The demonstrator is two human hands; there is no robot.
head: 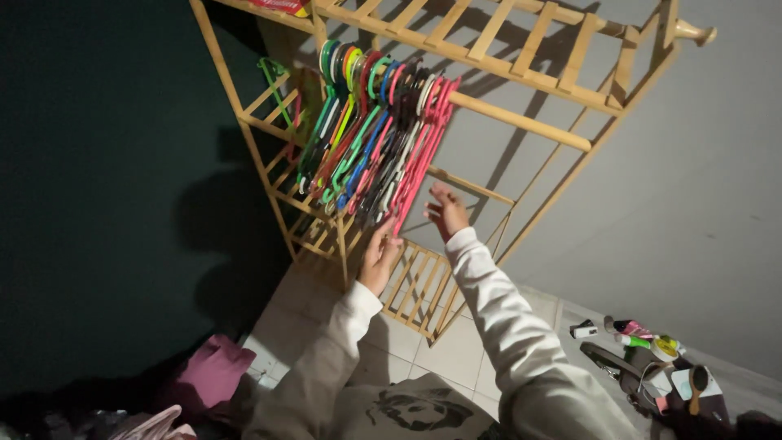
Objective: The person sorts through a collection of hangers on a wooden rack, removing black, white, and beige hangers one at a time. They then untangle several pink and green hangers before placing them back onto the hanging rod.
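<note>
Head view shows us a wooden rack point(521, 122) holding a bunch of coloured hangers point(375, 138) on its rail. Our left hand point(380, 259) touches the lowest pink hanger with fingers loosely apart. Our right hand point(447, 212) hovers spread open just beside them.

Wooden rack point(521, 122) hung with coloured hangers point(371, 138), tiled floor point(456, 350) bearing pink clothes point(213, 371), small bottles point(643, 336)

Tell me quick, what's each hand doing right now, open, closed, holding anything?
Left hand: open, fingers touching the bottom of the pink hangers, gripping nothing.
Right hand: open, fingers spread beside the hangers, holding nothing.
</note>
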